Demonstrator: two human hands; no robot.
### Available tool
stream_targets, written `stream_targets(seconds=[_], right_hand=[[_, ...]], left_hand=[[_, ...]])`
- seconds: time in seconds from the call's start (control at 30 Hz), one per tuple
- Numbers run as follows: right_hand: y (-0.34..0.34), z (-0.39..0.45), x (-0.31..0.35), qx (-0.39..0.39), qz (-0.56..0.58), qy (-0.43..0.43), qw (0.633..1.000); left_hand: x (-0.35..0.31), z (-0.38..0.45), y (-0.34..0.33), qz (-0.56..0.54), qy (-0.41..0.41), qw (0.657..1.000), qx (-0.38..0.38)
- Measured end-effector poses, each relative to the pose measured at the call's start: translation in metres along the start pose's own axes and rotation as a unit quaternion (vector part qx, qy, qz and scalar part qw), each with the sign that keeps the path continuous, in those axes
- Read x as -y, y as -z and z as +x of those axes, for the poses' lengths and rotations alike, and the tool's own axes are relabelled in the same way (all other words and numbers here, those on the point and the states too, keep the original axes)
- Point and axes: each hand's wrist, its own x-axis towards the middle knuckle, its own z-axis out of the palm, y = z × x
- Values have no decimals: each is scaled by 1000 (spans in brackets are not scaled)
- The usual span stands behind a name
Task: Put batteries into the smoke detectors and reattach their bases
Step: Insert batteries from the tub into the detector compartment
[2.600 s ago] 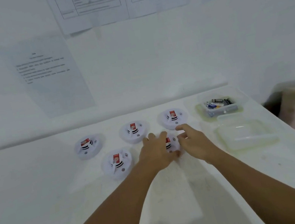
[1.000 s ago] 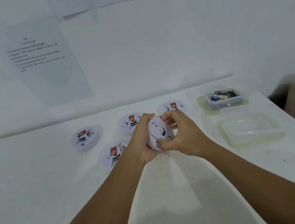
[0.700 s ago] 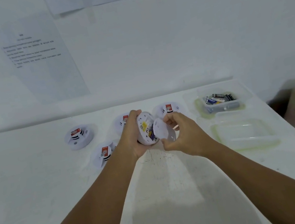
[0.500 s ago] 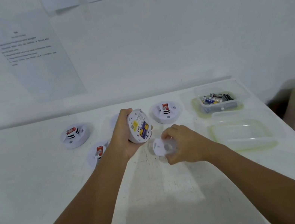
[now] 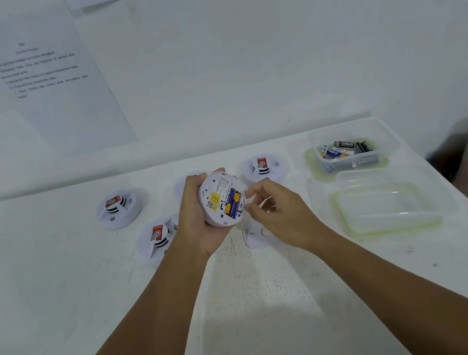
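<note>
- Left hand (image 5: 198, 214) lifted above the white table (image 5: 91, 296), fingers and thumb curled round the rim of a white smoke detector (image 5: 221, 200), gripping it with the back side turned up toward the camera
- In that exposed back: a yellow label, printed text, and an open compartment with a blue-and-yellow battery (image 5: 232, 204) lying inside
- Right hand (image 5: 280, 216) just beside the held detector's right edge, fingers loosely curled, fingertips (image 5: 249, 193) close to the compartment; holding nothing that can be made out, contact with the detector not clear
- Detached white base (image 5: 257, 234) flat on the table, directly below the right hand and partly hidden by it
- Other detectors resting on the table with red-labelled tops up: one at far left (image 5: 118, 208), one near the left wrist (image 5: 157, 237), one behind the hands to the right (image 5: 262, 167); a fourth white disc (image 5: 182, 183) mostly hidden behind the left hand
- Clear plastic tub (image 5: 349, 149) at the table's far right corner, with loose batteries (image 5: 343, 148) inside
- Clear lid (image 5: 387, 203) lying flat just in front of the tub
- Printed sheets (image 5: 47, 82) taped to the white wall behind the table
</note>
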Motion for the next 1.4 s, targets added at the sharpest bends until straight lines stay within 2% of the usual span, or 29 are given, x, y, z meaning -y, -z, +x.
stream_targets(seconds=[0.4, 0.67, 1.1, 1.4], right_hand=[[-22, -3, 8, -63, 25, -12, 998], [-22, -4, 20, -63, 96, -48, 992], [-28, -7, 14, -93, 79, -48, 991], [-34, -8, 15, -142, 70, -5, 987]], left_hand=[[3, -10, -8, -20, 4, 1000, 17], [3, -8, -16, 8, -18, 1000, 1], [5, -9, -17, 4, -20, 1000, 0], [4, -11, -20, 12, -19, 1000, -9]])
